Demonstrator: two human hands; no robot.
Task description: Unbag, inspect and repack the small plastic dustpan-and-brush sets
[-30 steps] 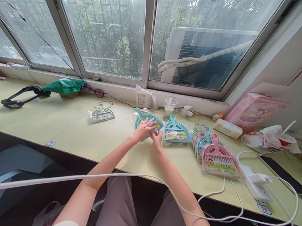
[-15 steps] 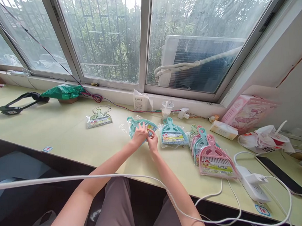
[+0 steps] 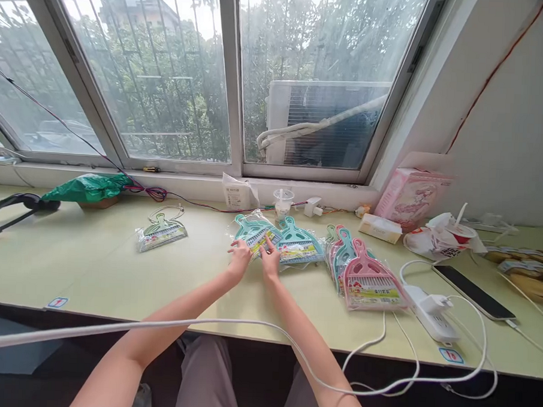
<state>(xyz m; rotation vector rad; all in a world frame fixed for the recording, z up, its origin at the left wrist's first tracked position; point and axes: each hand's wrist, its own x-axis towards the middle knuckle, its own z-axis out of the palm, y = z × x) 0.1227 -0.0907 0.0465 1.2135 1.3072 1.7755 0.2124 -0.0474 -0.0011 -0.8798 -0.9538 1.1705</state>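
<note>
A teal dustpan-and-brush set (image 3: 251,228) in clear wrap lies tilted on the table, its printed label facing up. My left hand (image 3: 240,256) grips its lower left edge, and my right hand (image 3: 270,255) pinches the label side at the lower right. Just right of it lies another wrapped teal set (image 3: 299,250), touching or nearly touching. Farther right is an overlapping row of wrapped sets with a pink set (image 3: 371,283) on top. A green set (image 3: 162,232) lies alone to the left.
Along the back stand a plastic cup (image 3: 283,204), a white packet (image 3: 236,193) and a tissue box (image 3: 380,228). A power strip (image 3: 433,315) and phone (image 3: 473,291) are at right. A white cable (image 3: 194,322) crosses in front of my forearms.
The view has swung right. The teal set between my hands is turned, with more of its label showing, and my hands have moved apart to its two sides.
</note>
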